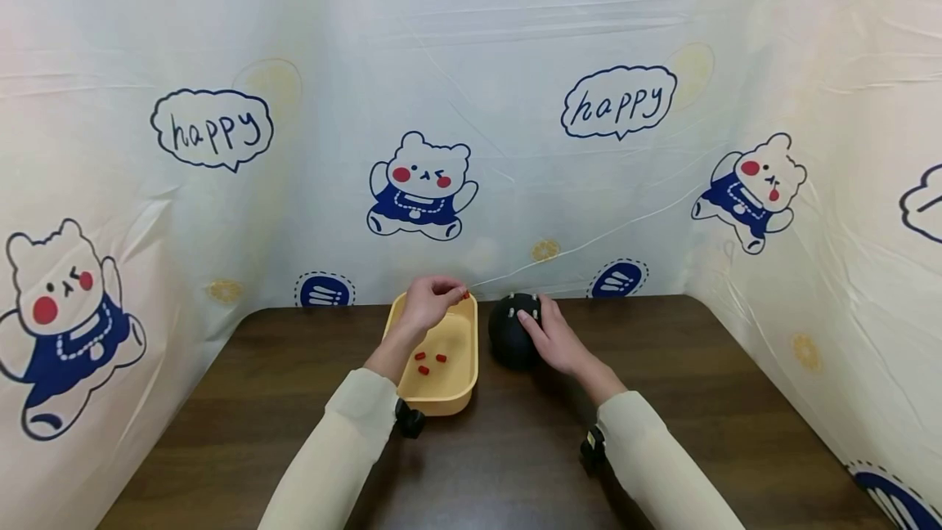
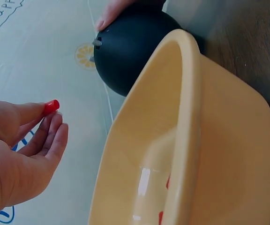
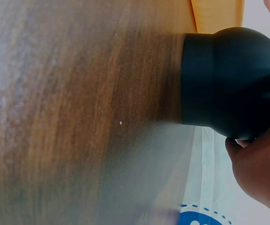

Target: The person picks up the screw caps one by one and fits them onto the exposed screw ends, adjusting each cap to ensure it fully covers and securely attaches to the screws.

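Note:
Between thumb and fingertips, my left hand (image 1: 430,303) pinches a small red cylinder (image 2: 51,107) above the far end of a yellow plastic tub (image 1: 450,407). Several similar red cylinders (image 1: 441,358) lie on the tub's floor. Just right of the tub stands a black rounded object (image 1: 509,342) with short metal threaded posts (image 2: 97,42) sticking out of its top. In the right wrist view its base is a straight-sided cylinder on the tabletop. My right hand (image 1: 558,340) grips its upper right side, with the thumb near the posts.
A dark brown wooden table (image 1: 508,464) lies under everything. Pale printed sheeting (image 1: 515,211) with cartoon bears hangs behind it and along both sides. The tub's right rim is close beside the black object.

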The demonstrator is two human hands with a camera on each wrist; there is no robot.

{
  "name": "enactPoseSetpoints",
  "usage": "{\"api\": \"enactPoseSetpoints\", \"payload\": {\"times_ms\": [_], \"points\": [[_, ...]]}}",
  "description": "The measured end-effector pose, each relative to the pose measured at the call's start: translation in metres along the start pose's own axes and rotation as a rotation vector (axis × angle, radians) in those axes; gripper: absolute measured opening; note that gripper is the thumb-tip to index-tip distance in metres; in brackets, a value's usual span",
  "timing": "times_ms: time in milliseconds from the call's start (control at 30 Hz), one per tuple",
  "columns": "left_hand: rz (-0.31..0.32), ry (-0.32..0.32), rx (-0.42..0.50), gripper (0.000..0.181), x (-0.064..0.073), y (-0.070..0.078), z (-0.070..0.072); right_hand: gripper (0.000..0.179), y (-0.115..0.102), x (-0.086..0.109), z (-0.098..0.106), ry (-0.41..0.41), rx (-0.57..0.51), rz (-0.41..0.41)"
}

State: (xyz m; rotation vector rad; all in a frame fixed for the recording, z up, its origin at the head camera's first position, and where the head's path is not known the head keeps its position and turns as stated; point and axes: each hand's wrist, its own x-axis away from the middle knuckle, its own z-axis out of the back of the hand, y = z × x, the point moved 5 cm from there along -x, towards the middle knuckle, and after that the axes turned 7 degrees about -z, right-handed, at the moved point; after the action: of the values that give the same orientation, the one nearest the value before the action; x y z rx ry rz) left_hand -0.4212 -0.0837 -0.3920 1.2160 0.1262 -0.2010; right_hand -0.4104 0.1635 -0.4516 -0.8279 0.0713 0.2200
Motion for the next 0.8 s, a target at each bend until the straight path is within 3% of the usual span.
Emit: {"api": "enactPoseSetpoints", "payload": {"times_ms": [300, 800], "points": [[-0.043, 0.030, -0.018, 0.018, -0.001, 0.013, -0.007, 0.071, 0.001, 0.001, -0.002, 0.001, -0.003, 0.017], [-0.091, 0.019, -0.006, 0.015, -0.008, 0.025, -0.019, 0.072, 0.002, 0.000, 0.000, 0.003, 0.009, -0.004]]}}
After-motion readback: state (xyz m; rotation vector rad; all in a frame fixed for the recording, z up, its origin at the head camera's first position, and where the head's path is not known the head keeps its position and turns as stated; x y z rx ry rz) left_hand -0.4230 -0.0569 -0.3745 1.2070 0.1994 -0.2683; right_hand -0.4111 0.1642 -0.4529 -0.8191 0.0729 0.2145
